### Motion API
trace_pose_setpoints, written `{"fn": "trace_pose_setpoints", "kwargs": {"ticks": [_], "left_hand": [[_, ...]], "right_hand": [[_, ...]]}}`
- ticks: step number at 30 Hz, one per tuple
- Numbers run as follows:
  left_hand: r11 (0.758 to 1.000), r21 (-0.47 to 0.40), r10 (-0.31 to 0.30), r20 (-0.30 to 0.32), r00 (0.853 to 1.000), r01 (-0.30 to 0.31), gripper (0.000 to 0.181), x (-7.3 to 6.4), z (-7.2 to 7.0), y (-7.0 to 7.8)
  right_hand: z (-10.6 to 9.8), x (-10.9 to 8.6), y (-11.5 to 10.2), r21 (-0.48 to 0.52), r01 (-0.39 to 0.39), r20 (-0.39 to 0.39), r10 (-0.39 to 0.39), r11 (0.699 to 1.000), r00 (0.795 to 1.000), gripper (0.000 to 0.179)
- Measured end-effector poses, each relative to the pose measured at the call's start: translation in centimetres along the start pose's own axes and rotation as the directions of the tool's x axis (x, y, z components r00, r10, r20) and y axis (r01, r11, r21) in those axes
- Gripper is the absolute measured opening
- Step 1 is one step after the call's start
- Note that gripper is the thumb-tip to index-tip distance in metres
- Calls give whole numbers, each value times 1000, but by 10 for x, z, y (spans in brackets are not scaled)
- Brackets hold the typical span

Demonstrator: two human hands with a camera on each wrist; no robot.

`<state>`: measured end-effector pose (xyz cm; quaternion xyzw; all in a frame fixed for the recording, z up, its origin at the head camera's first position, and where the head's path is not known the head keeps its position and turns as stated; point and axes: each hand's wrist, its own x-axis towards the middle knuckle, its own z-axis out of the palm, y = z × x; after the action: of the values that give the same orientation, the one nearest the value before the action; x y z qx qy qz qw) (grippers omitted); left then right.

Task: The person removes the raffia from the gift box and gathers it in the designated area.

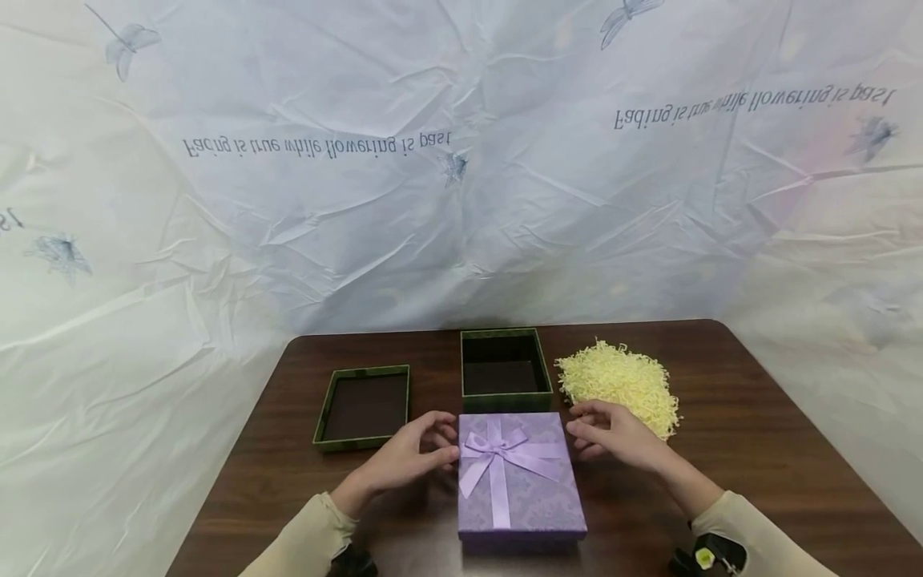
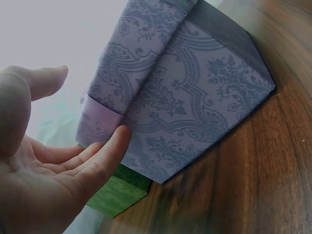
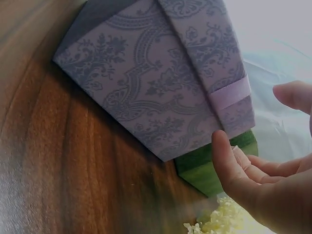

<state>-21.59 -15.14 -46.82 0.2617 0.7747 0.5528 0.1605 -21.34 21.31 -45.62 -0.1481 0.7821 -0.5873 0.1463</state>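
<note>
A lidded purple gift box with a damask pattern stands near the front middle of the table, a lilac ribbon bow tied across its lid. Beside its left wall is my left hand, fingers loosely bent; in the left wrist view a fingertip is at the ribbon, and I cannot tell whether it touches. My right hand is a little apart from the box's right side, relaxed and holding nothing. In the right wrist view the lid sits over the box's lower wall.
Behind the purple box stands an open green box with a dark inside. To the left lies its shallow green-rimmed lid, inside up. A heap of pale yellow paper shreds is at the right. A white printed sheet hangs behind the table.
</note>
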Motion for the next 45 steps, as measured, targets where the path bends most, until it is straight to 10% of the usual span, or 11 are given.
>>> {"fn": "trace_pose_setpoints", "kwargs": {"ticks": [34, 45], "left_hand": [[988, -125, -93, -39, 995, 88, 60, 3, 12, -4], [923, -344, -189, -10, 982, 174, 62, 3, 14, 5]], "right_hand": [[25, 2, 4, 189, -147, 34, 143, 971, 989, 63], [26, 2, 3, 221, -141, 6, 143, 965, 990, 60]]}}
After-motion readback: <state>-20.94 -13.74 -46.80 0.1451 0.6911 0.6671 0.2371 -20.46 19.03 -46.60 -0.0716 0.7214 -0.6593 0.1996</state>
